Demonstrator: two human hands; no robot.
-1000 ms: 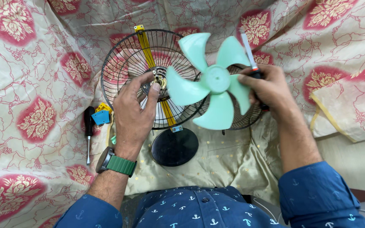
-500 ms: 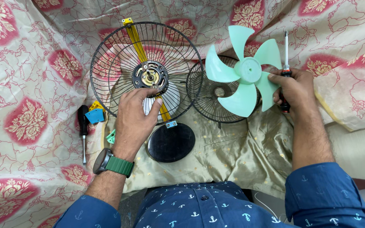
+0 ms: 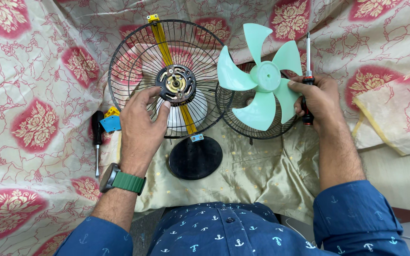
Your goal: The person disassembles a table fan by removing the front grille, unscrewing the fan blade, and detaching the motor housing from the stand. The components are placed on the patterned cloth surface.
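- The right hand is closed around two things at once: the dark handle of a screwdriver, whose shaft points up toward 12 o'clock, and one blade of a mint-green fan blade.
- The fan blade, a five-bladed plastic piece, is held off the cloth at about 1 o'clock in the view, in front of a loose black wire grille that lies behind and below it.
- The left hand is open, fingers spread loosely, holding nothing; the fingertips rest against the rear fan guard just below the motor hub, at about 7 o'clock of it.
- The motor hub sits at the centre of the rear fan guard, with a brass-coloured shaft end showing; a yellow strap runs across the guard from 12 o'clock down to 6 o'clock.
- The round black base stands below the guard, at 6 o'clock of it.
- At 9 o'clock of the left hand lie a second screwdriver and small blue and yellow plastic parts.
- All lies on a cream cloth with red flower print.
- A watch with a green strap is on the left wrist.
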